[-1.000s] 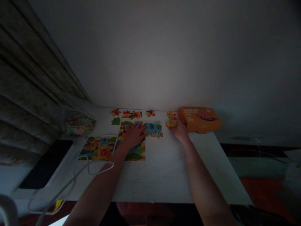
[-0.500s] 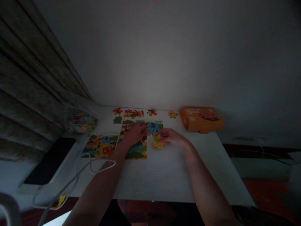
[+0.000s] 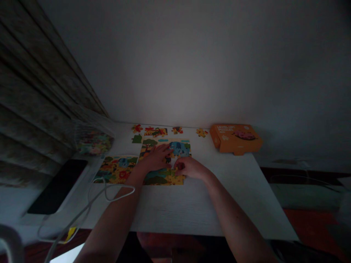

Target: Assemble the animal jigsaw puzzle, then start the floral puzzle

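Note:
A partly joined jigsaw puzzle with an elephant and trees lies on the white table. My left hand rests on it, fingers spread over its middle. At the puzzle's lower right, my right hand has its fingers closed on a yellow puzzle piece, which lies against the bottom row. Part of that piece is hidden under the fingers. To the left lies a reference picture with an elephant and a lion.
Loose puzzle pieces line the table's back edge, with a yellow piece at their right. An orange puzzle box stands back right. On the left are a black phone, a white cable and a clear bag.
My right hand has brought the yellow piece down and left to the puzzle's bottom row. My left hand has shifted slightly and stays on the puzzle.

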`<state>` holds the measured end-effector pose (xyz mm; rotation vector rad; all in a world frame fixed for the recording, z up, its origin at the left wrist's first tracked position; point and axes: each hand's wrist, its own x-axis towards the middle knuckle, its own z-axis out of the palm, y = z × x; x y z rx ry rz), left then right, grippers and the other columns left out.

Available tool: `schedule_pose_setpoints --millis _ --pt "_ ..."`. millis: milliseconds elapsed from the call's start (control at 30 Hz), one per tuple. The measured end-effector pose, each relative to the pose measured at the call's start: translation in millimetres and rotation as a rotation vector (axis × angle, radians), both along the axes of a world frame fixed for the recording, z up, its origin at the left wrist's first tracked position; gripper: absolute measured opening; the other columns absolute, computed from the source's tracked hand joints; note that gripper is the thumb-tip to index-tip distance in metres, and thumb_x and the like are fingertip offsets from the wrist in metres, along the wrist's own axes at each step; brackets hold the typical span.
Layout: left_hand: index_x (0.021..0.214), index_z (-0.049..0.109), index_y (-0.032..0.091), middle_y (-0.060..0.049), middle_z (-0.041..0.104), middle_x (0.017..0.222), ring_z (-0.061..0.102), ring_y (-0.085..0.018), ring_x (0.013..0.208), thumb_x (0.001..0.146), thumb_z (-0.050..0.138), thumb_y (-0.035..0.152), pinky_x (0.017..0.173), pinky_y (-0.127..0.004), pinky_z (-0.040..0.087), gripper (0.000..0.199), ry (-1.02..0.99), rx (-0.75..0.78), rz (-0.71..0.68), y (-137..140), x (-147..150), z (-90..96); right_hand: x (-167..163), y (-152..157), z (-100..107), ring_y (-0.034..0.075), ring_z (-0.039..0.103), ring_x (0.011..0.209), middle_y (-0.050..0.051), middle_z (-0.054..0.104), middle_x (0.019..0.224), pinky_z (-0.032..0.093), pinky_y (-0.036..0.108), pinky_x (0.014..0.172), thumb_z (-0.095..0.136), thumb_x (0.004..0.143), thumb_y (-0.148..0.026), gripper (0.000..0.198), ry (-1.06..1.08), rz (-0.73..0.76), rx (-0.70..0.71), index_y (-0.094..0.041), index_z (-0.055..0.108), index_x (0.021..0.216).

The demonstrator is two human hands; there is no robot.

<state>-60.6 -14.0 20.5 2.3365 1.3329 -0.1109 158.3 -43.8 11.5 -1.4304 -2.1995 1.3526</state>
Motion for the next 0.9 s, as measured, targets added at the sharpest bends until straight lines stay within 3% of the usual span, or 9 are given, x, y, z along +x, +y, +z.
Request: schedule_pose_setpoints --millis 300,900 --pt "0.16 0.033 0.031 -0.012 0.011 0.172 0.012 -0.039 0.158 0.069 0.079 0.066 0.124 -0.065 0.006 0.109 0.032 -0.041 -0.047 -4.3 1.7 3.9 -4.3 -3.8 5.2 0.012 0.057 0.064 -0.003 0.067 0.073 0.038 0.022 0.061 0.086 0.074 -0.019 0.02 -0.117 0.021 0.09 -0.021 0.076 0.091" --pt "0.161 0.029 0.03 -0.015 0.006 0.172 0.008 -0.041 0.158 0.069 0.078 0.064 0.122 -0.068 0.004 0.11 0.032 -0.045 -0.054 -7.2 5.7 3.4 -4.0 -3.7 -0.1 0.012 0.057 0.063 -0.003 0.065 0.071 0.038 0.023 0.061 0.085 0.075 -0.021 0.025 -0.116 -0.02 0.095 -0.022 0.073 0.097"
